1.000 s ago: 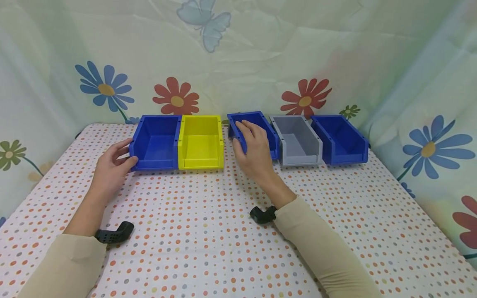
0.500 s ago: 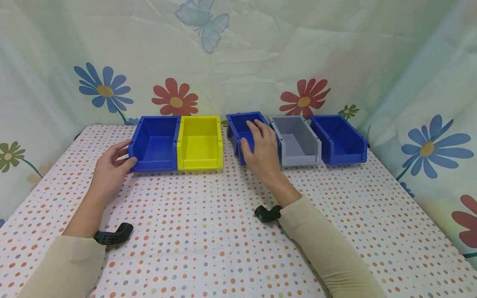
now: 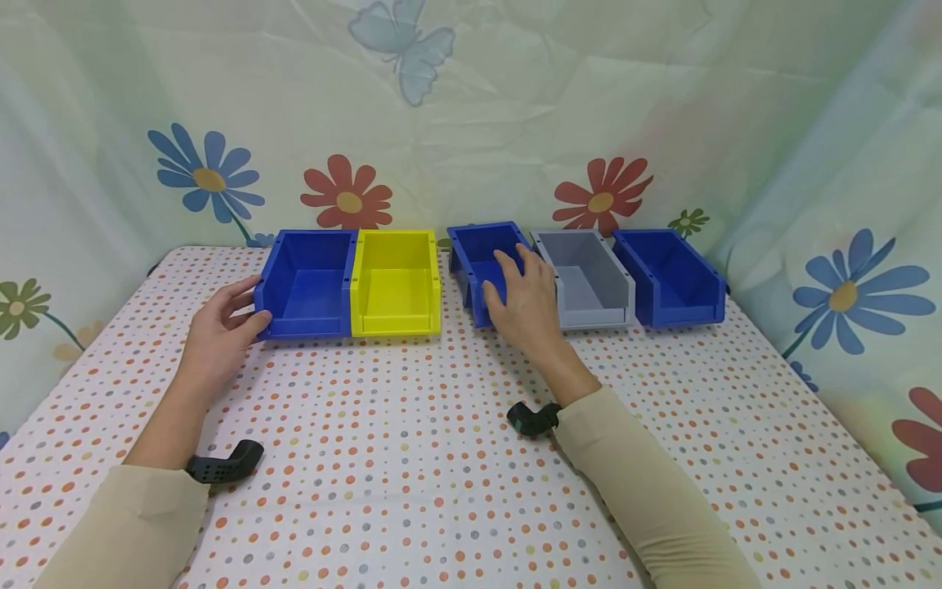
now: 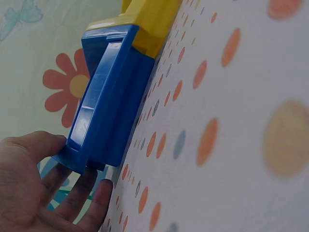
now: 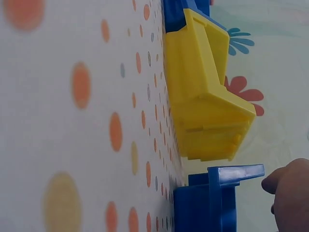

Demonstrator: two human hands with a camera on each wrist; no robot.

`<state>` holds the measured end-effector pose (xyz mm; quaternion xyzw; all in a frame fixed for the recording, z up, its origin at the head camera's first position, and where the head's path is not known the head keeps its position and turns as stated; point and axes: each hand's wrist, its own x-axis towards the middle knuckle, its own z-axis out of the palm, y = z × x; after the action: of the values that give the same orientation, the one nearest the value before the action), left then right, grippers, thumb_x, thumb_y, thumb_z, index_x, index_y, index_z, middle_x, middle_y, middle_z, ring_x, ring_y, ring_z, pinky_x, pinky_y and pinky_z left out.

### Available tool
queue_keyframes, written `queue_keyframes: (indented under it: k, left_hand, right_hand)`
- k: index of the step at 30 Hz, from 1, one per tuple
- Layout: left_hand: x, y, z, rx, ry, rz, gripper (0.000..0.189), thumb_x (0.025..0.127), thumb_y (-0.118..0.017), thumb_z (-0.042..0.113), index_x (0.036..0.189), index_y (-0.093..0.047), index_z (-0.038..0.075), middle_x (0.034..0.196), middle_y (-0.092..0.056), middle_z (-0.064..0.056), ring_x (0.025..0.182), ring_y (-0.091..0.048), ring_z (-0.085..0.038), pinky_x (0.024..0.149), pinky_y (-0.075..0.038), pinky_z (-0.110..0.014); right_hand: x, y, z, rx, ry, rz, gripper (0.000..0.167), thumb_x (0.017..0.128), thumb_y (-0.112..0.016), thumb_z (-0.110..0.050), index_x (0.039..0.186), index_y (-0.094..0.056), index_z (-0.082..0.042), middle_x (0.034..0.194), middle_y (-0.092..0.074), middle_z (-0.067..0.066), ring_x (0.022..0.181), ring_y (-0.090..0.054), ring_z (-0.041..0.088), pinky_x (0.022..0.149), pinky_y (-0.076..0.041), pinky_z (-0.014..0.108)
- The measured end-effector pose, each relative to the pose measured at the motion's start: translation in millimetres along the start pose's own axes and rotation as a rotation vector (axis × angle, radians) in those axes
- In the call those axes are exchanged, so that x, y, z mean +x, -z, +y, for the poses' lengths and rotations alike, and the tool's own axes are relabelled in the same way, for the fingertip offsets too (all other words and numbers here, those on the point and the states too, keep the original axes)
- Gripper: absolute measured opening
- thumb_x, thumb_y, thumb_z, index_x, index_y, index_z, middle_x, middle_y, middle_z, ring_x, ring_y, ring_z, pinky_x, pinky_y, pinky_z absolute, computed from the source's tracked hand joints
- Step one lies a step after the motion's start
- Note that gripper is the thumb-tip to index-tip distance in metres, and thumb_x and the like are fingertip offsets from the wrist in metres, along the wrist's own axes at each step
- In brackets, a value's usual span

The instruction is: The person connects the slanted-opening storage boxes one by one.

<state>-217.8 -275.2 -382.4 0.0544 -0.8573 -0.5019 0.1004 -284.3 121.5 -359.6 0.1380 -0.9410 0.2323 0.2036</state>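
My left hand (image 3: 221, 331) holds the front left corner of the leftmost blue bin (image 3: 312, 315). In the left wrist view, the thumb lies at the front rim of this blue bin (image 4: 118, 104) with the fingers along its outer side. A yellow bin (image 3: 397, 307) stands against its right side. My right hand (image 3: 526, 307) hovers with spread, slightly bent fingers over the right side of the middle blue bin (image 3: 474, 298), hiding part of it. In the right wrist view, the thumb (image 5: 273, 181) is apart from the blue rim (image 5: 236, 173).
Right of the middle blue bin stand a grey bin (image 3: 592, 315) and another blue bin (image 3: 688, 311). A gap separates the yellow bin from the middle blue one. The dotted tablecloth (image 3: 383, 458) covers the table; a flowered curtain (image 3: 471, 106) hangs behind.
My right hand has moved right and slightly back toward me, from the middle blue bin's left wall to its right side. That bin's front has settled lower. The left hand has not moved.
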Motion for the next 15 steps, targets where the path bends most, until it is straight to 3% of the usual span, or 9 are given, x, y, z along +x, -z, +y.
queue_keyframes:
  k: [6, 15]
  left_hand:
    - [0.7, -0.5, 0.1, 0.003, 0.001, 0.000, 0.061, 0.108, -0.053, 0.030, 0.164, -0.030, 0.029, 0.166, -0.037, -0.016, 0.146, -0.044, -0.044, 0.113, -0.045, -0.060]
    - [0.5, -1.1, -0.4, 0.007, 0.005, 0.007, 0.060, 0.108, -0.053, 0.031, 0.164, -0.030, 0.029, 0.166, -0.037, -0.016, 0.146, -0.045, -0.044, 0.113, -0.045, -0.060]
  right_hand:
    - [-1.0, 0.8, -1.2, -0.019, -0.010, -0.019, 0.056, 0.105, -0.056, -0.030, 0.155, -0.046, -0.007, 0.165, -0.029, 0.025, 0.152, -0.027, 0.045, 0.125, -0.025, 0.062]
    - [0.1, 2.5, -3.6, 0.042, -0.002, 0.049, 0.053, 0.106, -0.055, -0.028, 0.153, -0.049, -0.006, 0.163, -0.034, 0.023, 0.150, -0.032, 0.044, 0.122, -0.033, 0.062]
